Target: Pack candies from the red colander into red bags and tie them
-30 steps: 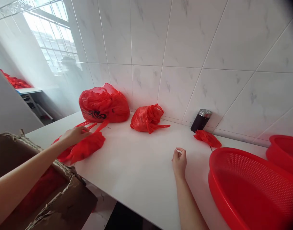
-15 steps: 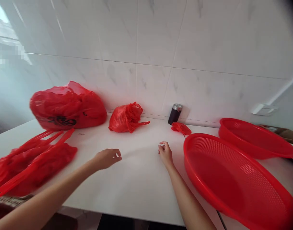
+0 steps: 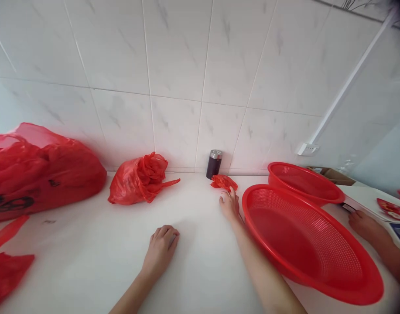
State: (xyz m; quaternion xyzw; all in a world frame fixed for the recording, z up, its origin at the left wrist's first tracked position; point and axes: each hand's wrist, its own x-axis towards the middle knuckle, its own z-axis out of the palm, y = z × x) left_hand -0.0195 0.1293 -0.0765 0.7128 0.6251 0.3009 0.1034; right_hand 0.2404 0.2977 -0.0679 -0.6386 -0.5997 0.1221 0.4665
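Note:
My right hand (image 3: 230,204) reaches toward a small crumpled red plastic bag (image 3: 224,182), its fingers apart and a fingertip close to the bag's near edge. Whether it touches the bag I cannot tell. My left hand (image 3: 161,247) rests low over the white table (image 3: 98,257), loosely curled, with a gap by the thumb and nothing seen in it. Behind the small bag stands a dark bottle with a silver lid (image 3: 214,164). A knotted red plastic bag (image 3: 131,181) sits farther left, near the wall.
A large full red bag (image 3: 52,170) and a flatter red bag (image 3: 10,274) lie at left. Two red perforated baskets, near (image 3: 285,231) and far (image 3: 304,179), stand at right. Beyond them are another person's hand (image 3: 366,224) and a cardboard box (image 3: 330,175).
The view has swung right, bringing another person's hand into sight. My right hand has moved up to the small red bag, its fingers opening. My left hand has turned, back upward.

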